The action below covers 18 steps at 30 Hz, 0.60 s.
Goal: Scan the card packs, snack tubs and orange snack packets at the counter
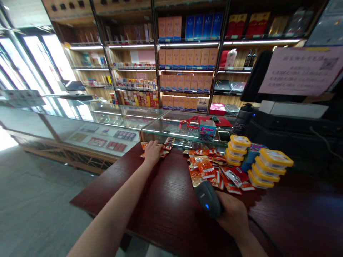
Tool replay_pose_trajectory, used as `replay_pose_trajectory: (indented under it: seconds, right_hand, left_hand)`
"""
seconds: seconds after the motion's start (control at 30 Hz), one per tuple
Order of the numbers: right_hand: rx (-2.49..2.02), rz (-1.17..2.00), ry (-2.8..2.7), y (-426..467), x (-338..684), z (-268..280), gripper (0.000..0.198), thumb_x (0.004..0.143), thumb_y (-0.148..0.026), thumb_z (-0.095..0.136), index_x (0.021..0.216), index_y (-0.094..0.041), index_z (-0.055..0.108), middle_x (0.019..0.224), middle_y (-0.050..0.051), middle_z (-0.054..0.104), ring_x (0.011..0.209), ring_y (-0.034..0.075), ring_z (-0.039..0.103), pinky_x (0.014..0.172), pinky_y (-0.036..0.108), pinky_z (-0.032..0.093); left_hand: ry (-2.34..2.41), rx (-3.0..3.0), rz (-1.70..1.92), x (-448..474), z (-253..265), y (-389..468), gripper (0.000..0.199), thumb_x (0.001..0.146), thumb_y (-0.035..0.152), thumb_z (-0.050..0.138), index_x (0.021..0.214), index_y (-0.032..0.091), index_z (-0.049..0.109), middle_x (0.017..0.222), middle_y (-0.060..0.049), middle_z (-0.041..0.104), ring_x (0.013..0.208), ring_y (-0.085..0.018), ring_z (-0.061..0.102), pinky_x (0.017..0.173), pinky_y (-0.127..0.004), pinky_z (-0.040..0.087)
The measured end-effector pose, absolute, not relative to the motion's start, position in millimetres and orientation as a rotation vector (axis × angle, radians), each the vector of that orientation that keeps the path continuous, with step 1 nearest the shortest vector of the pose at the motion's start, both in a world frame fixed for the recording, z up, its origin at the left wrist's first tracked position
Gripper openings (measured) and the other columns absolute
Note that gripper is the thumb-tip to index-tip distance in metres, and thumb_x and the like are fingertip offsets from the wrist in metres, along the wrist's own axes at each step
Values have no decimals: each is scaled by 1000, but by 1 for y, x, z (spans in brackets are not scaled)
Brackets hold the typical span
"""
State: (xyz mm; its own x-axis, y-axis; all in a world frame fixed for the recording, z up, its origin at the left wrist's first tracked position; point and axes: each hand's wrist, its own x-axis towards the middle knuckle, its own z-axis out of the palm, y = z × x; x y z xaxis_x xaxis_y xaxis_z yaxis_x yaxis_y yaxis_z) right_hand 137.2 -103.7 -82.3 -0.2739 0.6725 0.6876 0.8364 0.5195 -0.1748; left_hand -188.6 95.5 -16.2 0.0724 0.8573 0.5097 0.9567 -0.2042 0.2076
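Observation:
My right hand (234,210) is wrapped round a black handheld barcode scanner (210,200) with a blue light, held over the dark red table. Just beyond its head lies a loose pile of orange snack packets (205,167). A red and white packet (234,177) lies at the pile's right side. My left hand (153,151) reaches to the far left of the table, fingers curled down onto a smaller group of orange snack packets (164,151). Its fingertips are partly hidden among them.
Yellow-lidded tubs stand in a shorter stack (237,151) and a nearer stack (270,169), with a blue container (249,160) between them. A glass counter (171,123) borders the table's back. A monitor with a pink notice (300,71) stands right. The scanner's cable (264,232) trails right.

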Motion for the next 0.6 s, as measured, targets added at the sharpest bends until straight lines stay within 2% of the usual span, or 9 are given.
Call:
replay_pose_trajectory:
  seconds: [0.1, 0.2, 0.3, 0.43, 0.5, 0.6]
  right_hand:
    - [-1220, -306, -2012, -104, 136, -81, 25, 76, -19, 54, 101, -18, 59, 86, 8, 72, 72, 20, 68, 65, 29, 52]
    - [-1202, -331, -2038, -104, 137, -80, 26, 76, -19, 54, 101, -17, 59, 85, 7, 72, 71, 20, 68, 64, 29, 52]
    - [-1201, -336, -2052, -104, 139, -82, 26, 77, -20, 55, 102, -17, 59, 87, 8, 72, 73, 20, 68, 65, 29, 52]
    - [-1196, -311, -2056, -105, 139, -84, 27, 77, -22, 55, 103, -16, 61, 91, 10, 72, 75, 21, 69, 66, 29, 52]
    - [-1210, -301, -2046, -106, 138, -83, 27, 76, -21, 55, 101, -16, 63, 91, 10, 73, 75, 21, 69, 66, 29, 52]
    - [-1284, -209, -2027, -105, 135, -79, 26, 75, -21, 55, 100, -18, 64, 90, 9, 73, 75, 21, 69, 65, 28, 52]
  left_hand:
    - [-1895, -2106, -896, -182, -8, 84, 28, 87, 19, 46, 104, 25, 68, 111, -8, 64, 98, -25, 58, 84, -36, 43]
    - [-1876, -2102, -1324, -168, -11, 67, 29, 89, 18, 41, 104, 21, 65, 99, -7, 68, 93, -21, 62, 82, -32, 46]
    - [-1703, -2083, -1820, -150, -27, 49, 22, 88, 29, 48, 94, 19, 66, 94, -5, 70, 90, -19, 63, 82, -31, 48]
    - [-1769, -1951, -2197, -133, -54, 36, 21, 79, 35, 62, 68, 17, 62, 80, -4, 67, 81, -18, 64, 79, -31, 51]
    - [-1816, -1869, -2338, -129, -64, 36, 18, 71, 31, 70, 76, 16, 62, 89, -5, 65, 79, -17, 64, 75, -31, 53]
    - [-1860, -1794, -2541, -127, -73, 40, 47, 64, 25, 74, 107, 17, 57, 111, -9, 59, 73, -13, 64, 68, -30, 55]
